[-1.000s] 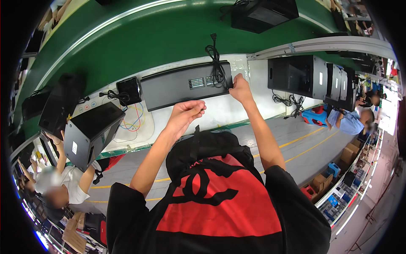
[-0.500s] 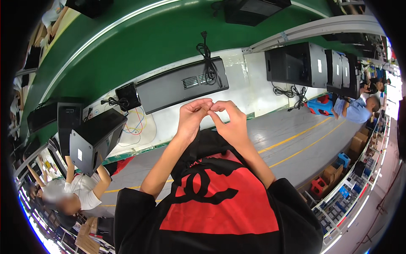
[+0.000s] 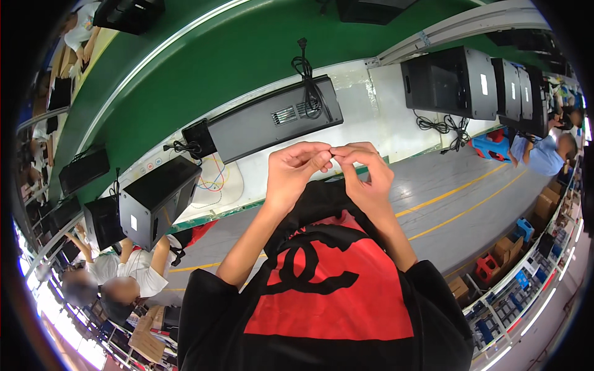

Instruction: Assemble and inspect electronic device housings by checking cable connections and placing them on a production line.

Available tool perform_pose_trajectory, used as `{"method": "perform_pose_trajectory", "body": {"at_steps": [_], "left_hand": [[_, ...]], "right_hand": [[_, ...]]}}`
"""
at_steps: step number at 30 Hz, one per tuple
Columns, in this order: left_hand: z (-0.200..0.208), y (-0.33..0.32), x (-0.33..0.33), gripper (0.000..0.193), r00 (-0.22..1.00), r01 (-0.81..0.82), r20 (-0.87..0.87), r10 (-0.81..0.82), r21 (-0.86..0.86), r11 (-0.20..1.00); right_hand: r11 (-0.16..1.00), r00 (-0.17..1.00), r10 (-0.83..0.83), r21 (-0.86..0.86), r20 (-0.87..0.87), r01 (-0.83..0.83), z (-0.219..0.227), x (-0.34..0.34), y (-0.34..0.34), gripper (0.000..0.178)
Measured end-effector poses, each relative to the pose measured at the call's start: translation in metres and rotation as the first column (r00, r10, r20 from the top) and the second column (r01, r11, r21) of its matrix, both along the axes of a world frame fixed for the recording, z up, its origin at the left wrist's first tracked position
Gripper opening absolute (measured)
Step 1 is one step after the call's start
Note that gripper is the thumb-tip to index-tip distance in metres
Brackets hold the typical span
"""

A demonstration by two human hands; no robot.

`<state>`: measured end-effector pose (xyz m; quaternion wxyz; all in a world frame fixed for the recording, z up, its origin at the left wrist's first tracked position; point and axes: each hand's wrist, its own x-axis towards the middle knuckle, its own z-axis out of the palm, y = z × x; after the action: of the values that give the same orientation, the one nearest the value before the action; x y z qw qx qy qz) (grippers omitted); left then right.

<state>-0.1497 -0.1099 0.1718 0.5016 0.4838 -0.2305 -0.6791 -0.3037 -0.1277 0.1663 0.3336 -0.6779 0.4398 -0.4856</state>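
Observation:
Both my hands are raised close together over the near edge of the workbench. My left hand is closed in a pinch, thumb against forefinger. My right hand pinches too, its fingertips meeting those of the left. A tiny dark spot shows where the fingertips meet, too small to name. Beyond the hands lies a long dark grey case with two vent grilles, touched by neither hand. A coiled black power cord rests on its right part. By its left end sits a small black box with a cable.
Several black cases stand at the right of the bench, with coiled cords before them. A green belt runs behind. At the left, a co-worker has hands at another black case. Thin coloured wires lie nearby.
The bench has shifted in view as my head moved. My hands stay fingertip to fingertip, with the fingers rearranged. The co-worker's black case at the left has turned slightly.

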Motion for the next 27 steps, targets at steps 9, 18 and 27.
{"method": "perform_pose_trajectory", "body": {"at_steps": [9,18,27], "left_hand": [[0.012,0.002,0.018,0.014,0.988,0.157,0.008,-0.157,-0.010,0.988],[0.001,0.011,0.022,0.013,0.985,0.148,-0.094,-0.148,-0.006,0.989],[-0.038,0.021,0.033,0.013,0.929,0.365,0.017,-0.370,0.118,0.923]], "right_hand": [[0.977,0.986,0.164,-0.131,-0.036,-0.168,0.011,0.000,-0.012,0.021],[0.947,0.955,0.297,0.124,0.022,-0.298,0.030,0.003,-0.016,0.024],[0.870,0.795,0.492,0.205,-0.354,-0.448,0.007,0.000,-0.012,0.023]]}}
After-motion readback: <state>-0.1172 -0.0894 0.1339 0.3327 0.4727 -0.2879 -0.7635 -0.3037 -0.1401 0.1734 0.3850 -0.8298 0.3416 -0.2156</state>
